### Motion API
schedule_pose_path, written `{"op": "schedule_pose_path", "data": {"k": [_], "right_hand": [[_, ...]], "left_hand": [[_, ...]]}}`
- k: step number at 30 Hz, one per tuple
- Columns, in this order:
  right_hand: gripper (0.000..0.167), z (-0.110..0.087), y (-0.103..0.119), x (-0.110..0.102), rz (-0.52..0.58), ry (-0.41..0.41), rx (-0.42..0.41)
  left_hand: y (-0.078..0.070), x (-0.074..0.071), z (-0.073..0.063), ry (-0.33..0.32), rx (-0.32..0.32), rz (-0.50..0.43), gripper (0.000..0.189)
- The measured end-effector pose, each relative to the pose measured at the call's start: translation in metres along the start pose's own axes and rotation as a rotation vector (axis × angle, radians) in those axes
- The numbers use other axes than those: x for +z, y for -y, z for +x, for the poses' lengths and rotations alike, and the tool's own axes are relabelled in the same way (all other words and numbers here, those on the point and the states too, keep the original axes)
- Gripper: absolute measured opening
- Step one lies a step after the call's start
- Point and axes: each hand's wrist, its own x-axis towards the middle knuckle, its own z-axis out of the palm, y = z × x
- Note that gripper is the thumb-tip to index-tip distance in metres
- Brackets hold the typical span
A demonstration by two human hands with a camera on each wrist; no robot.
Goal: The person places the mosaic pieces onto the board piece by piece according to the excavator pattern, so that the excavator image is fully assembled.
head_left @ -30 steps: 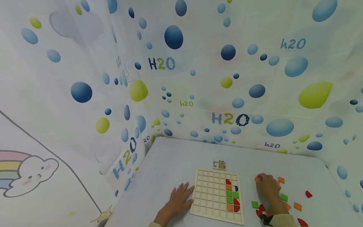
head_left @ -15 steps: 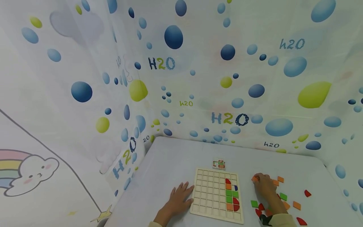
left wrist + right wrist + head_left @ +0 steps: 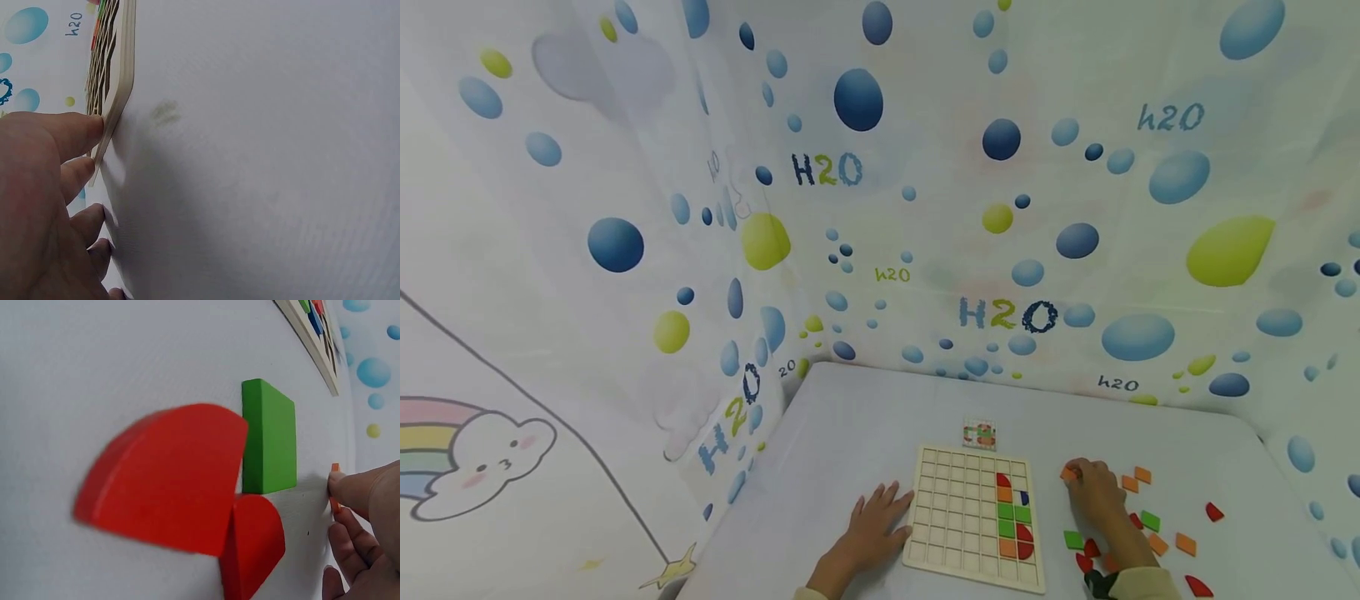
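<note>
My left hand (image 3: pixel 872 529) lies on the table with its fingers spread. Its thumb and a fingertip touch the left edge of the wooden grid board (image 3: pixel 951 502). Coloured pieces fill part of the board's two right columns: red quarter-circles (image 3: pixel 1023 533), orange and green squares (image 3: pixel 1015 514), and a piece with blue on it (image 3: pixel 1022 497). To the right of the board, my right hand (image 3: pixel 1097 493) pinches an orange square tile (image 3: pixel 335 467) between thumb and fingers, close to the tabletop. In the right wrist view, red quarter-circles (image 3: pixel 175 481) and a green square (image 3: pixel 272 437) lie near that hand.
A small patterned card (image 3: pixel 980 433) lies behind the board. Several loose orange squares (image 3: pixel 1186 544), green squares (image 3: pixel 1150 522) and red quarter-circles (image 3: pixel 1214 512) are scattered around the right forearm. The patterned wall covering (image 3: pixel 925 250) rises at the table's back and left.
My right hand has moved slightly left, towards the board, with the orange square tile in its fingers. The left hand stays where it was at the board's edge.
</note>
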Motion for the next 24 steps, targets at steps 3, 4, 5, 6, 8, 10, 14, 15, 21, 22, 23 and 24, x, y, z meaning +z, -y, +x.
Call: {"op": "schedule_pose_path", "data": {"k": [3, 4, 5, 6, 8, 10, 14, 15, 21, 22, 23, 24], "right_hand": [[0.029, 0.003, 0.000, 0.002, 0.003, 0.014, -0.005], [0.029, 0.003, 0.000, 0.003, 0.004, 0.020, -0.006], [0.029, 0.004, 0.000, 0.003, 0.005, 0.024, -0.005], [0.029, 0.005, 0.002, 0.004, 0.010, 0.027, -0.002], [0.031, 0.008, 0.006, 0.005, 0.019, 0.035, 0.007], [0.032, 0.009, 0.012, 0.007, 0.029, 0.044, 0.019], [0.034, 0.010, 0.028, 0.011, 0.038, 0.053, 0.009], [0.034, 0.010, 0.032, 0.012, 0.037, 0.051, 0.000], [0.031, 0.007, 0.050, 0.023, 0.009, 0.041, -0.062], [0.031, 0.007, 0.051, 0.026, 0.008, 0.042, -0.065], [0.031, 0.007, 0.053, 0.027, 0.008, 0.043, -0.068], [0.031, 0.007, 0.054, 0.029, 0.004, 0.046, -0.071]], "left_hand": [[-0.001, -0.001, -0.001, 0.002, -0.002, 0.001, 0.060], [-0.001, -0.001, -0.001, 0.002, -0.001, -0.002, 0.060], [-0.002, -0.001, -0.001, 0.003, 0.000, -0.005, 0.060], [-0.002, -0.001, -0.001, 0.002, 0.001, -0.008, 0.060], [-0.002, -0.002, -0.001, 0.002, 0.002, -0.009, 0.060], [-0.001, -0.002, -0.001, 0.003, 0.003, -0.010, 0.060], [0.000, -0.001, -0.001, 0.000, 0.004, -0.005, 0.060], [0.000, -0.001, -0.001, -0.001, 0.004, -0.004, 0.060], [-0.003, -0.003, -0.003, -0.002, 0.004, -0.015, 0.059], [-0.003, -0.003, -0.003, -0.002, 0.004, -0.019, 0.059], [-0.004, -0.003, -0.004, -0.001, 0.003, -0.018, 0.059], [-0.004, -0.003, -0.004, 0.000, 0.001, -0.018, 0.059]]}}
